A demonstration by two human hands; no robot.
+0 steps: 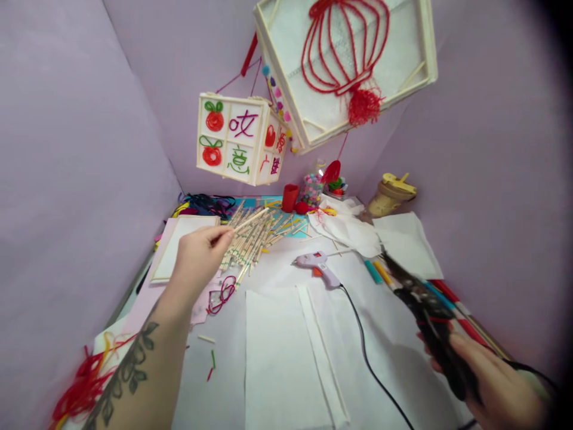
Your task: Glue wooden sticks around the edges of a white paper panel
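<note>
My left hand [203, 254] is closed in a pinch on one end of a pale wooden stick [253, 220], which points up and right above a pile of similar sticks [246, 245]. On the right, my right hand [492, 370] wraps round the black handles of a pair of shears [423, 304]. The shears' dark jaws point up and left, near some coloured markers; motion blurs their detail. Between the hands lies a lilac glue gun [317, 266] with a black cord. Nearest me, a white sheet [280, 358] lies flat with a pale strip along its right side.
Two decorated lanterns, a smaller one [228, 140] and a larger one [358, 65], hang over the back. A tan cup [389, 197] and a jar of pompoms [312, 190] stand behind. Red yarn [83, 382] lies at left; a white-panelled frame [185, 245] rests beyond my left wrist.
</note>
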